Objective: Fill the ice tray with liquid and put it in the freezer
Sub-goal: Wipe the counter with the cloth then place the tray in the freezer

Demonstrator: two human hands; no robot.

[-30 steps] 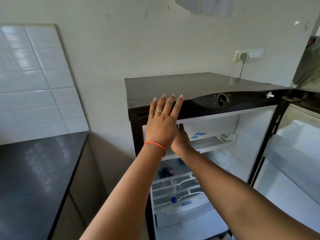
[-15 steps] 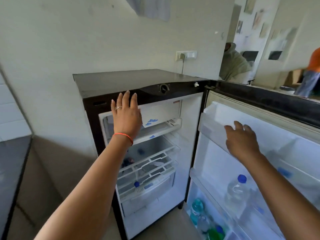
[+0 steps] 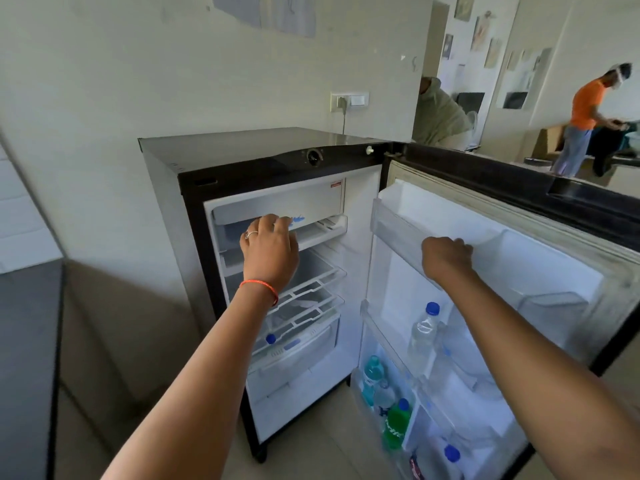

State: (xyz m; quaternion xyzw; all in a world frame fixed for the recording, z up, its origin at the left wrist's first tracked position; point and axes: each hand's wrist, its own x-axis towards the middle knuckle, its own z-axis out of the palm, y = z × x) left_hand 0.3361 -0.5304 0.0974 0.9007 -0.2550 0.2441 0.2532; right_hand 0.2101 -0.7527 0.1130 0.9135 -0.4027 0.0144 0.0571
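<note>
Nearest to me, two bare forearms are stretching toward a small dark fridge, whose door is standing wide open to the right. Low in the door, round plastic bottles are standing upright: a green bottle, a teal bottle and, a shelf higher, a clear bottle with a blue cap. On the near left, a glossy dark countertop is running along the edge.

The left hand, wearing an orange thread at the wrist and a ring, is curling its fingers onto the lower edge of the freezer flap and holding it. The right hand is hooking over the clear plastic rail of the top door shelf, knuckles up, fingers closed round it.

The freezer is sitting at the top of the white cabinet. It is a wide, flat box with its long axis running left to right and its smooth white flap facing the near side. I cannot make out the ice tray from here. Beneath the freezer, white-coated wire shelves are lying level over a translucent drawer.

Farther off, a plug is sitting in a white wall socket on the pale painted wall. At the far right, a person in an orange shirt is standing in the next room.
</note>
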